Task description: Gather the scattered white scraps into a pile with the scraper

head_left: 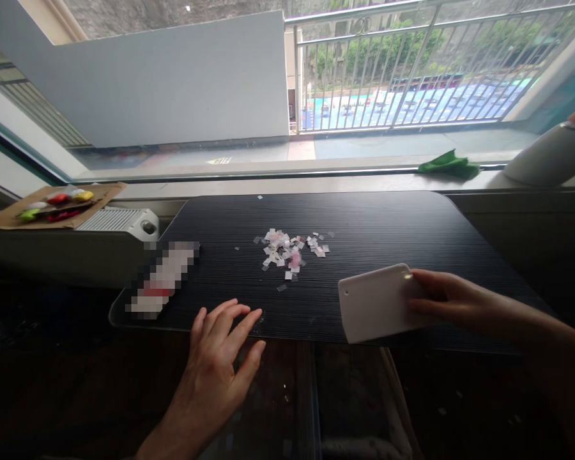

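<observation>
My right hand (438,295) grips a flat white scraper (374,303) by its right end, thumb below and fingers above. The scraper has a small hole near one corner and is held over the right front part of the dark table (388,223). A loose heap of small white, pink and clear cut pieces (287,246) lies at the middle of the table. My left hand (225,358) is at the front edge, fingers spread and slightly bent, holding nothing. Its index fingertip is beside some small clear bits (260,322); I cannot tell if it touches them.
A blurred-out item (165,281) lies at the table's left end. Beyond it, a white radiator (119,220) bears cardboard (4,217) with colourful objects. On the windowsill are a green cloth (450,166) and, at right, a light-coloured bottle-like object (546,153).
</observation>
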`<state>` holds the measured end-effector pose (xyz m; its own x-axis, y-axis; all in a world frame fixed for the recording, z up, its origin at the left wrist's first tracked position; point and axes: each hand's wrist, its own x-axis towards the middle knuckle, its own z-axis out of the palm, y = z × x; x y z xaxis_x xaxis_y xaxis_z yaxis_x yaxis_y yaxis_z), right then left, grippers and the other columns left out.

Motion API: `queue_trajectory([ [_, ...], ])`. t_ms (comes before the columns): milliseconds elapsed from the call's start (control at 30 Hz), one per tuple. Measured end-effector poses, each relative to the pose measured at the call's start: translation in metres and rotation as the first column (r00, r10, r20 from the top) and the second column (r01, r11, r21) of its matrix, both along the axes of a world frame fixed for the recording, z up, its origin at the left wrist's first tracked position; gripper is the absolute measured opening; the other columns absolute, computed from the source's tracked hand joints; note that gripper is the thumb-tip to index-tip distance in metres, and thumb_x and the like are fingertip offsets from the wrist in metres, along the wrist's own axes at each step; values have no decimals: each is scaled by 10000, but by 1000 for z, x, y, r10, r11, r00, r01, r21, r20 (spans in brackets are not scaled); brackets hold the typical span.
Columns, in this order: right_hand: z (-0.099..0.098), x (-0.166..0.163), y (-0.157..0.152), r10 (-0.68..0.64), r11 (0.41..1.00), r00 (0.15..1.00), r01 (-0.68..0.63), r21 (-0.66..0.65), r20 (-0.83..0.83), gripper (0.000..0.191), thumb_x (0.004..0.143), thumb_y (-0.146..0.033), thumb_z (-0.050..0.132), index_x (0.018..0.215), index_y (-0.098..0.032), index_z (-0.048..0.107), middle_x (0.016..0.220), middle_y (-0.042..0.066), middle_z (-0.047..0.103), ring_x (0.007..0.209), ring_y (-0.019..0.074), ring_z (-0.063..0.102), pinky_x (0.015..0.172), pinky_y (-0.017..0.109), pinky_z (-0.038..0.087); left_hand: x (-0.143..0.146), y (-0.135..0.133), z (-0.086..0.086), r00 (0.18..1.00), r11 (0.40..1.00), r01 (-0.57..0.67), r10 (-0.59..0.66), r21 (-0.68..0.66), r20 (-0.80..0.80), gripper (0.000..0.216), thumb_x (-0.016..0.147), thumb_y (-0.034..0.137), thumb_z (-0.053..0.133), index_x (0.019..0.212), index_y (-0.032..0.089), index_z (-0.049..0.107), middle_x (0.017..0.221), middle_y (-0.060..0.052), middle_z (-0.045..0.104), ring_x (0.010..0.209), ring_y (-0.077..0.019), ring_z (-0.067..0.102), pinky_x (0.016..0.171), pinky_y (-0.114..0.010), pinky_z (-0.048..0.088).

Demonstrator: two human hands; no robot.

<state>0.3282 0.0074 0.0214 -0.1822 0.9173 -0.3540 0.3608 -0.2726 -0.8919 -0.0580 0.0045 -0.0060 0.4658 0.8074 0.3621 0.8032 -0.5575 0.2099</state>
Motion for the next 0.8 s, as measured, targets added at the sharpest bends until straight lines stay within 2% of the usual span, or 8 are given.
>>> queue_trajectory([
  [67,-2,-3,2,-95,992,995,93,85,19,306,727,-455,739,897,-206,684,829,44,719,775,238,673,690,329,559,1,-1,0,1000,1000,-6,6,-11,6,329,900,248,505,1216,237,597,1159,-85,629,1182,-300,537,1058,-610,320],
  [200,-10,-23,15,-281,930,956,249,269,84,270,723,-457,682,877,-241,632,777,37,722,732,249,683,683,362,551,5,-3,1,1000,999,-19,20,-40,15,328,897,235,499,1206,226,607,1155,-90,630,1185,-293,533,1069,-608,323],
  [300,-14,-47,28,-293,912,941,221,346,170,260,729,-446,633,888,-241,622,762,38,722,696,246,675,665,378,539,6,-4,2,999,997,-48,49,-60,15,329,898,222,497,1207,225,607,1164,-92,626,1197,-282,524,1088,-600,310],
  [467,-13,-74,37,-278,908,919,156,389,281,220,737,-417,621,858,-234,631,713,29,705,644,221,643,616,343,505,4,-5,3,998,994,-62,64,-95,16,326,900,222,486,1204,230,604,1172,-93,624,1211,-289,522,1079,-626,320],
  [633,-10,-76,25,-179,934,922,50,353,342,216,799,-458,580,891,-266,617,753,4,707,655,209,628,619,334,481,3,-5,2,997,990,-73,77,-122,27,325,899,221,489,1202,224,606,1181,-95,619,1218,-293,515,1088,-629,311],
  [700,-11,-73,21,-193,927,921,57,371,339,232,805,-478,566,892,-268,611,769,10,712,664,213,626,633,342,485,4,-5,2,997,989,-73,77,-130,31,326,896,218,491,1200,216,611,1177,-97,619,1218,-293,512,1095,-623,304],
  [800,-15,-70,21,-273,914,875,106,392,400,258,777,-498,577,877,-263,612,728,22,698,637,226,610,601,354,474,6,-5,3,996,988,-72,77,-139,36,331,889,218,499,1199,215,615,1171,-96,619,1217,-293,510,1098,-620,303],
])
